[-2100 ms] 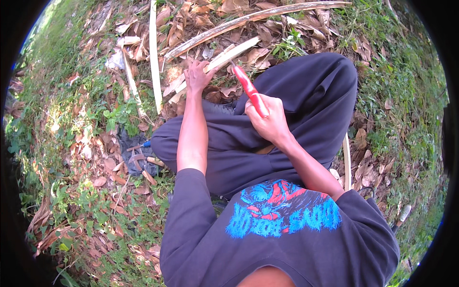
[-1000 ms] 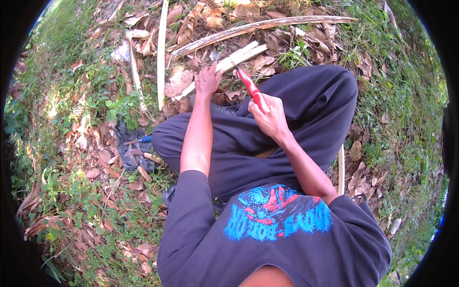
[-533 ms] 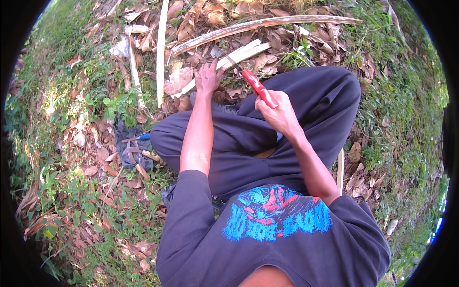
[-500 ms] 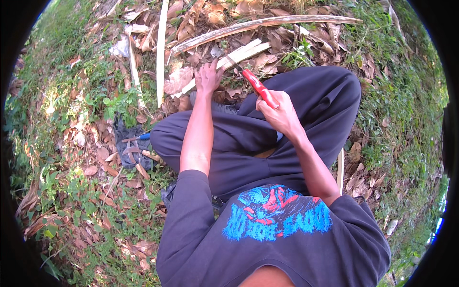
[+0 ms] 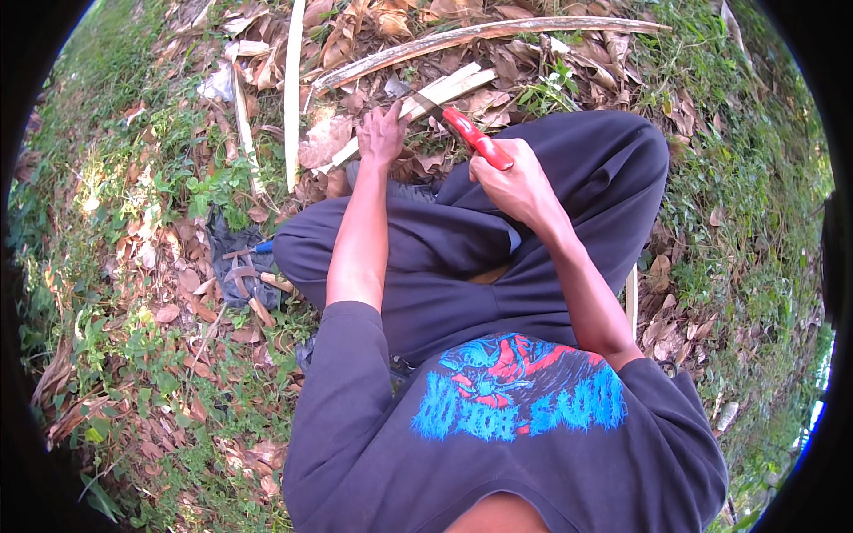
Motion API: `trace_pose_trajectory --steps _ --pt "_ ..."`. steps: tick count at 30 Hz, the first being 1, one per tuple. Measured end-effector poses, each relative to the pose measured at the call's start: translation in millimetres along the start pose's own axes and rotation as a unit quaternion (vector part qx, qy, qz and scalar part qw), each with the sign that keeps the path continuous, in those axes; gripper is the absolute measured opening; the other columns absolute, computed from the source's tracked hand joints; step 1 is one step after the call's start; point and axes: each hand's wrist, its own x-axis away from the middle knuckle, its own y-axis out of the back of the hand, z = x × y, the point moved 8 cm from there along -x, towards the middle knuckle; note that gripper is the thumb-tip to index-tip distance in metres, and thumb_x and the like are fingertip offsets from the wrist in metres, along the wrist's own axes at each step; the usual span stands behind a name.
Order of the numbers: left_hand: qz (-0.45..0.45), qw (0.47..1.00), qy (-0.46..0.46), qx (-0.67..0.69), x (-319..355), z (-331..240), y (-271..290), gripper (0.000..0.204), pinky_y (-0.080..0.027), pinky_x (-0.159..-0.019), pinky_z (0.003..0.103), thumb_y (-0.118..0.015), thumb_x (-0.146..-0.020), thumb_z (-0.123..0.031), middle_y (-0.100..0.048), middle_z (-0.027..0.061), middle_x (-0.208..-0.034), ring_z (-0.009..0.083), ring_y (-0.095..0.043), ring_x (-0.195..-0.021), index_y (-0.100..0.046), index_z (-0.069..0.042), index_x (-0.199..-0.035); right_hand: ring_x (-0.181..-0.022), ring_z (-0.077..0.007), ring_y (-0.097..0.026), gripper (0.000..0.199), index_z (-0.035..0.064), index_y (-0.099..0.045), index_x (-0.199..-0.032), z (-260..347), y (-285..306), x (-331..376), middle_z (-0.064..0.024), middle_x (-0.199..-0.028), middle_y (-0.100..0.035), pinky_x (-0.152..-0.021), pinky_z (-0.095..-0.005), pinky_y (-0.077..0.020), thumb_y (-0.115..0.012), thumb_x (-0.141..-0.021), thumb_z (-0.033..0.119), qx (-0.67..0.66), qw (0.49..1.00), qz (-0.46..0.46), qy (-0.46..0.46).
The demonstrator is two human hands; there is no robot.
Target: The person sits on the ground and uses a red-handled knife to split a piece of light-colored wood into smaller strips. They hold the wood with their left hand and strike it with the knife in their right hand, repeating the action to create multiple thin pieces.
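Observation:
I sit cross-legged on leafy ground in dark trousers. My left hand (image 5: 382, 133) presses down on a pale split bamboo strip (image 5: 444, 89) lying on dry leaves ahead of my knees. My right hand (image 5: 514, 182) grips the red handle of a knife (image 5: 475, 138). Its dark blade points up-left and meets the strip just right of my left fingers.
More strips lie around: a long curved pale stalk (image 5: 498, 34) at the top, an upright thin strip (image 5: 293, 89) and another (image 5: 242, 115) to the left. A dark cloth with small tools (image 5: 238, 262) sits by my left knee. Grass and dry leaves surround me.
My right hand has swung the red-handled knife forward and down, from raised over my knee to the strip. My left hand has stayed on the strip.

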Motion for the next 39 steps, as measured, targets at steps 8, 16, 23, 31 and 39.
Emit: trace_pose_trajectory --steps 8,16,23,31,39 --pt "-0.003 1.000 -0.004 -0.014 1.3 -2.7 -1.6 0.039 -0.047 -0.080 0.053 -0.056 -0.095 -0.045 -0.063 0.0131 -0.100 0.0321 -0.062 -0.100 -0.058 -0.020 -0.125 -0.052 -0.0305 -0.049 0.025 -0.0062 -0.051 -0.071 11.0 -16.0 -14.7 -0.0227 -0.059 -0.052 -0.061 -0.0427 -0.0473 -0.054 -0.081 0.017 -0.008 1.000 0.003 -0.006" --pt "-0.012 0.999 0.023 0.024 0.0 1.1 2.4 0.049 -0.049 -0.086 0.051 -0.063 -0.089 -0.050 -0.065 0.0135 -0.105 0.0336 -0.063 -0.101 -0.061 -0.020 -0.128 -0.052 -0.0283 -0.043 0.027 -0.0058 -0.049 -0.070 -6.6 -15.0 -10.4 -0.0219 -0.058 -0.050 -0.061 -0.0425 -0.0462 -0.055 -0.081 0.018 -0.003 1.000 -0.012 -0.028" --pt "0.058 0.996 0.068 0.023 -7.0 6.8 -9.3 0.065 -0.048 -0.090 0.053 -0.061 -0.085 -0.063 -0.063 0.0206 -0.111 0.0375 -0.062 -0.109 -0.058 -0.017 -0.131 -0.052 -0.0209 -0.045 0.024 -0.0052 -0.050 -0.072 -18.0 -28.3 -5.3 -0.0193 -0.058 -0.050 -0.059 -0.0409 -0.0462 -0.054 -0.083 0.017 -0.057 0.998 0.019 -0.014" --pt "0.091 0.996 0.012 -0.008 -18.9 3.0 -11.2 0.060 -0.050 -0.083 0.055 -0.058 -0.087 -0.063 -0.062 0.0226 -0.103 0.0397 -0.063 -0.102 -0.062 -0.006 -0.106 -0.054 -0.0180 -0.045 0.025 -0.0039 -0.049 -0.071 -14.6 -23.5 0.1 -0.0140 -0.055 -0.047 -0.059 -0.0395 -0.0451 -0.056 -0.083 0.017 -0.055 0.998 0.030 -0.004" --pt "0.063 0.997 -0.036 -0.030 -12.7 1.7 -10.8 0.053 -0.049 -0.078 0.054 -0.055 -0.092 -0.059 -0.061 0.0195 -0.098 0.0381 -0.064 -0.096 -0.059 -0.007 -0.101 -0.056 -0.0109 -0.041 0.026 -0.0028 -0.053 -0.071 -11.3 -18.3 -0.5 -0.0045 -0.055 -0.044 -0.055 -0.0341 -0.0385 -0.057 -0.083 0.020 -0.065 0.997 0.006 -0.034"
